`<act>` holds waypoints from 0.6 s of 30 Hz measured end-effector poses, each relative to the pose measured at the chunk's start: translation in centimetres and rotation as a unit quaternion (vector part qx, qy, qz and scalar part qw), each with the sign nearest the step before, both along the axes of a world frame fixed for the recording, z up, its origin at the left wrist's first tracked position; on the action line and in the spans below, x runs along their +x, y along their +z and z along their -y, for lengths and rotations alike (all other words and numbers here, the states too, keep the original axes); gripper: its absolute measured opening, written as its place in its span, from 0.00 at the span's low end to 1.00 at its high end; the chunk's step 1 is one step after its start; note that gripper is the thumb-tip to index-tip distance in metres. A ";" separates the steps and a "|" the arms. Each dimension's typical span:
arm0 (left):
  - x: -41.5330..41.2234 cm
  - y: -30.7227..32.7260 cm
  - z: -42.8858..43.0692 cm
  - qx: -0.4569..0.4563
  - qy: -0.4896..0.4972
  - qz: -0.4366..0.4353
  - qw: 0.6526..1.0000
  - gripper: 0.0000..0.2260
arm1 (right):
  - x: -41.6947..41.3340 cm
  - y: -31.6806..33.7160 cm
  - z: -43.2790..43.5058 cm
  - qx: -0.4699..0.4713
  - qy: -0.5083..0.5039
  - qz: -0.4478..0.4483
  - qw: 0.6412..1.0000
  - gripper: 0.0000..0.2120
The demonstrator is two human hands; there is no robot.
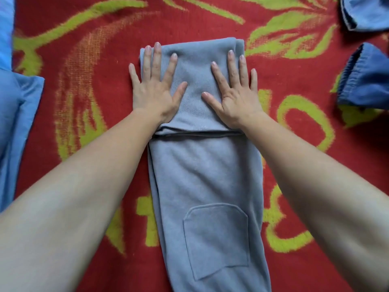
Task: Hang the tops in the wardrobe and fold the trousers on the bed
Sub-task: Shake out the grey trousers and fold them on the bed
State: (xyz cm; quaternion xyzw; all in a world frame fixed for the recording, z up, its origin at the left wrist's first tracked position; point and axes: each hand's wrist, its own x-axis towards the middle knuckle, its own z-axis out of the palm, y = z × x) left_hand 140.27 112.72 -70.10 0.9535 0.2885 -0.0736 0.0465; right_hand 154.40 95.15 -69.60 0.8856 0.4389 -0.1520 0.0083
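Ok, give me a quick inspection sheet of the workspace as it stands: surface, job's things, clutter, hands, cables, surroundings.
Surface: red blanket with a green pattern, lying flat.
Job's things: grey trousers laid lengthwise, far end folded back over itself; pocket faces up at the near end.
Clutter: blue garment with a gathered edge at right; blue piece at the top right corner; blue fabric along the left edge. Their kind cannot be told.
Hands: left hand and right hand both flat, fingers spread, pressing on the folded part.
Cables: nothing seen.
Surroundings: nothing seen beyond the blanket.
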 end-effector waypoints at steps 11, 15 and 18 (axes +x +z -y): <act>-1.1 1.9 1.3 -0.084 0.120 0.202 0.968 0.34 | 0.5 1.7 -0.6 0.084 -0.086 -0.097 0.988 0.52; -1.5 2.6 1.4 -0.247 0.389 0.219 0.860 0.38 | 1.3 3.0 -1.4 0.173 -0.334 -0.205 0.904 0.53; -0.3 3.8 0.1 -0.400 0.448 0.228 0.767 0.33 | 2.4 4.5 -2.7 0.185 -0.453 -0.358 0.795 0.36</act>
